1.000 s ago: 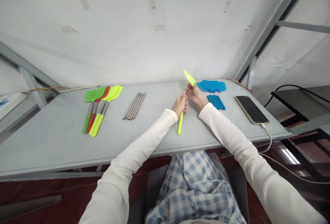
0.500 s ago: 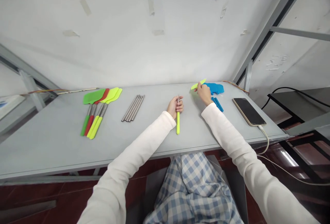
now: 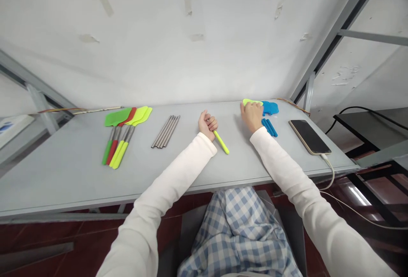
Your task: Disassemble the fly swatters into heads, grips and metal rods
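Left hand [image 3: 208, 124]: fingers curled closed round the upper end of a yellow-green handle [image 3: 222, 143]; its free end slants out toward the person's right and the table's near edge. Whatever lies inside the fist is hidden. Right hand [image 3: 253, 116]: palm down, fingers bent at a yellow-green spatula head [image 3: 250, 101]; pinched or merely touched, cannot tell. The head lies just beyond those fingers, long axis roughly crosswise, beside the blue spatula heads [image 3: 270, 107]. Right hand much the nearer to it; left well apart. Blue handles [image 3: 270, 128] close by the right wrist, phone [image 3: 310, 136] farther right. Left of the left hand: metal rods [image 3: 165, 132], then assembled spatulas [image 3: 123, 138], all on the grey table [image 3: 76, 179].
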`<state>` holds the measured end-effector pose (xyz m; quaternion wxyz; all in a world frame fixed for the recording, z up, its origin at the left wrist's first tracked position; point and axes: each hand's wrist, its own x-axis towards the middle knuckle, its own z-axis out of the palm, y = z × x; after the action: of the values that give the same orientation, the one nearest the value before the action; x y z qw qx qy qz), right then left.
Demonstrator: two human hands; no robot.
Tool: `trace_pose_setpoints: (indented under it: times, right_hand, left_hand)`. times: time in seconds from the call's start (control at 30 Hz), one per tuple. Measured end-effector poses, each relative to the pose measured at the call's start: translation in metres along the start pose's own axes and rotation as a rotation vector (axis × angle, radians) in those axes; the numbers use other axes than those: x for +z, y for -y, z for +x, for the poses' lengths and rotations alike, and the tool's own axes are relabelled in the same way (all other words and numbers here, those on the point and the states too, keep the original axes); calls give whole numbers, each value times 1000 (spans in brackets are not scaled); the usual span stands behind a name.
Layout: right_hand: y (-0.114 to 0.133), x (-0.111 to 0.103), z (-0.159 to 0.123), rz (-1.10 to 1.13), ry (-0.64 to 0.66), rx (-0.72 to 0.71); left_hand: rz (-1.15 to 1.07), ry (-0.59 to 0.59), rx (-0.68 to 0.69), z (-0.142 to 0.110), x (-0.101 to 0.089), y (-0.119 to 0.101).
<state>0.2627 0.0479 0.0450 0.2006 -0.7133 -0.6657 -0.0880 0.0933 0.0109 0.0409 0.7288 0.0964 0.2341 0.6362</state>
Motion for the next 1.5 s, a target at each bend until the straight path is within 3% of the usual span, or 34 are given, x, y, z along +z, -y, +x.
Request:
trace_pose_setpoints:
  times: [0.13, 0.2, 0.3, 0.43, 0.77, 1.0, 1.1, 1.27, 1.37, 1.43, 1.5]
  right_hand:
    - [34, 5, -22, 252, 161, -578]
    - [45, 10, -33, 339, 222, -729]
    - [52, 17, -43, 428, 312, -810]
    - [55, 15, -49, 563, 419, -757]
    - [68, -6, -61, 991, 652, -471]
    - [63, -17, -77, 1759, 1233, -88]
    - [55, -23, -79, 1809, 1333, -29]
    - [56, -28, -61, 1556, 1238, -73]
    - [66, -28, -53, 1425, 1131, -182]
    - [73, -26, -55, 1254, 924, -290]
    - [78, -22, -62, 1023, 635, -389]
  left_hand:
    - [-19, -30, 172, 5, -2, -16]
    - [-44, -45, 235, 10, -7, -26]
    - [-63, -96, 289, 17, -16, -40]
    - [-58, -162, 273, 23, -19, -52]
    - [21, -198, 228, 23, 4, -72]
    - [41, -131, 124, 16, 28, -69]
    - [64, -99, 117, 10, 32, -64]
    - [103, -94, 205, 1, 31, -53]
    - [133, -136, 316, -1, 30, -50]
    - [138, -188, 364, -3, 28, -50]
    - [130, -237, 383, -4, 26, -50]
